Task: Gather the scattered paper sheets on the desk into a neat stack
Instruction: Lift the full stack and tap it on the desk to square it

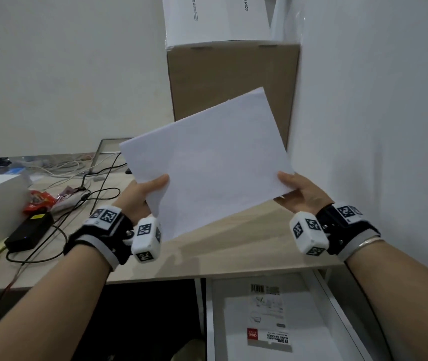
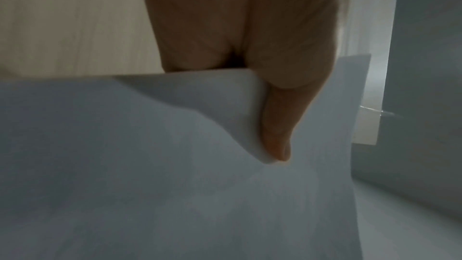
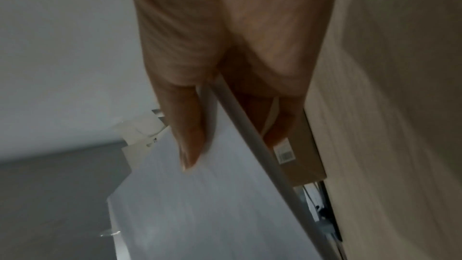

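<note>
While raised off desk [image 1: 233, 246]: one paper stack [image 1: 207, 162] | left grip [image 1: 142, 196] pinching it | right grip [image 1: 301, 191] pinching it

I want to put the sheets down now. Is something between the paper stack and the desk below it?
Nothing visible: the white paper stack hangs over bare light wooden desk; black cables lie further left.

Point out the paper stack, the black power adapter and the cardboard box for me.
paper stack [image 1: 207, 162], head view, middle of the top sheet.
black power adapter [image 1: 29, 231], head view, middle of its top face.
cardboard box [image 1: 223, 76], head view, its brown front face.
</note>
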Demonstrator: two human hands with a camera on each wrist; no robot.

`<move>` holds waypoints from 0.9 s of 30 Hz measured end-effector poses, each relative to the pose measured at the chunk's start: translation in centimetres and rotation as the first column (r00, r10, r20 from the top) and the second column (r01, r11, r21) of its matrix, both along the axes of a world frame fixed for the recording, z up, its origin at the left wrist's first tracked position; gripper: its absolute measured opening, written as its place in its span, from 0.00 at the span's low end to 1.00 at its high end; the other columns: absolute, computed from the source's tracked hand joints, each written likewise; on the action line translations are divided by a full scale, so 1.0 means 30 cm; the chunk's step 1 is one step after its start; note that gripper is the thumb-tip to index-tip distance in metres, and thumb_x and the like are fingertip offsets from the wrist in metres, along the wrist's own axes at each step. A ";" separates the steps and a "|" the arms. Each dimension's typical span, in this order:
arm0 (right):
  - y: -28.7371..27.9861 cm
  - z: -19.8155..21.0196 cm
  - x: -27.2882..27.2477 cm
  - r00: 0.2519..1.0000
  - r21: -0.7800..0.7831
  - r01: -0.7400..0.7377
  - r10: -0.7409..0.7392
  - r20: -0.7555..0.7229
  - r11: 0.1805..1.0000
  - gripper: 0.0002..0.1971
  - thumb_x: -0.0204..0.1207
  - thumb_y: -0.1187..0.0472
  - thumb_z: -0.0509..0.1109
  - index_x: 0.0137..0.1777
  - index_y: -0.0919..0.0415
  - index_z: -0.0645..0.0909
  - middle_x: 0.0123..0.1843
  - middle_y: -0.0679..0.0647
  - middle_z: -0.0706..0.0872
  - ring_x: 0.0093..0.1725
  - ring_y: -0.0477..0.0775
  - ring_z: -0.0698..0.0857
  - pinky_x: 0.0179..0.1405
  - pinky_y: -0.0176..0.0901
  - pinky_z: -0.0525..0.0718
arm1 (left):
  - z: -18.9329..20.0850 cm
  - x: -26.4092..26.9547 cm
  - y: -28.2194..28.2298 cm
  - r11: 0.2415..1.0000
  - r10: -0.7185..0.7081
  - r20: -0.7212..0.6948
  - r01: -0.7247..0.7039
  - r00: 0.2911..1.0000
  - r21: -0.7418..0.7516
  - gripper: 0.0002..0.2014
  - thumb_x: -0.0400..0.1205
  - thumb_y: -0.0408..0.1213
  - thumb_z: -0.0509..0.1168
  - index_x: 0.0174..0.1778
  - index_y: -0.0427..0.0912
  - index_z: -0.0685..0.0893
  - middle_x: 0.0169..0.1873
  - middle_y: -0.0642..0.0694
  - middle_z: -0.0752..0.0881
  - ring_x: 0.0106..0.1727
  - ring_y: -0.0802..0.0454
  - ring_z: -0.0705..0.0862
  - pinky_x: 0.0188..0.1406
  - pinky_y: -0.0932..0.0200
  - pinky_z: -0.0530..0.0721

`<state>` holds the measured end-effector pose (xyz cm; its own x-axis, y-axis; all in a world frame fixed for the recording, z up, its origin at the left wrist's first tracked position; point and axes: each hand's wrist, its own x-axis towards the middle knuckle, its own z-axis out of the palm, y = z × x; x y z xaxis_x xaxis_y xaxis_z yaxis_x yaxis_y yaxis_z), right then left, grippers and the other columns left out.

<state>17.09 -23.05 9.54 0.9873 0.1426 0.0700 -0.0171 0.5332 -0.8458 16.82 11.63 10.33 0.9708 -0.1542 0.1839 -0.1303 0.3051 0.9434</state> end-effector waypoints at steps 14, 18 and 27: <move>0.073 -0.012 0.041 0.969 -0.368 0.219 -0.157 0.190 0.904 0.15 0.64 0.71 0.80 0.51 0.65 0.86 0.52 0.62 0.90 0.52 0.61 0.89 0.53 0.53 0.88 | -0.022 0.025 -0.032 0.961 0.238 -0.036 -0.230 0.971 0.154 0.16 0.77 0.28 0.71 0.61 0.31 0.82 0.56 0.35 0.87 0.56 0.35 0.86 0.47 0.47 0.87; 0.054 -0.054 0.064 0.979 -0.430 0.199 -0.161 0.123 0.880 0.16 0.65 0.70 0.80 0.54 0.68 0.86 0.54 0.64 0.90 0.55 0.65 0.89 0.61 0.61 0.84 | -0.079 0.024 -0.037 0.964 0.229 -0.108 -0.210 0.967 0.163 0.18 0.75 0.27 0.72 0.61 0.31 0.82 0.55 0.35 0.88 0.53 0.37 0.88 0.45 0.48 0.89; 0.034 -0.088 0.091 0.990 -0.417 0.134 -0.101 0.101 0.899 0.30 0.50 0.59 0.87 0.54 0.65 0.86 0.55 0.61 0.90 0.56 0.63 0.89 0.59 0.57 0.86 | -0.068 0.044 -0.024 0.976 0.164 -0.045 -0.156 0.985 0.153 0.34 0.55 0.42 0.85 0.57 0.36 0.86 0.55 0.35 0.89 0.50 0.41 0.90 0.47 0.48 0.89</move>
<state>19.81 -22.02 6.90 0.9930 0.0586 0.1030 0.0954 0.1202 -0.9881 18.13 10.91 8.29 0.9933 -0.0173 0.1144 -0.1109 0.1404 0.9839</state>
